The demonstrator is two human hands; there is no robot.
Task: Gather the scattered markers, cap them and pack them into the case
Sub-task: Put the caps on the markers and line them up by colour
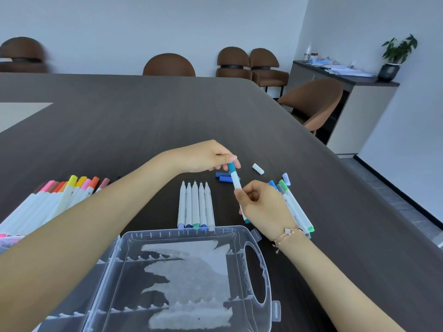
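My right hand (pixel 262 204) grips the white barrel of a teal marker (pixel 236 182), held upright and tilted. My left hand (pixel 211 155) pinches the teal cap (pixel 231 167) at the marker's top end. Several uncapped markers (pixel 195 204) lie side by side just beyond the clear plastic case (pixel 251 271), which lies open at the near edge. Two blue caps (pixel 224 176) and a white cap (pixel 258 168) lie loose behind the hands. Capped blue and green markers (pixel 296 207) lie to the right, partly hidden by my right hand.
A bunch of capped warm-coloured markers (pixel 64 192) lies at the left on the dark wooden table (pixel 143 121). The table's right edge runs diagonally near the markers. Brown chairs (pixel 169 64) stand beyond the table, and a sideboard with a plant (pixel 395 56) is at the far right.
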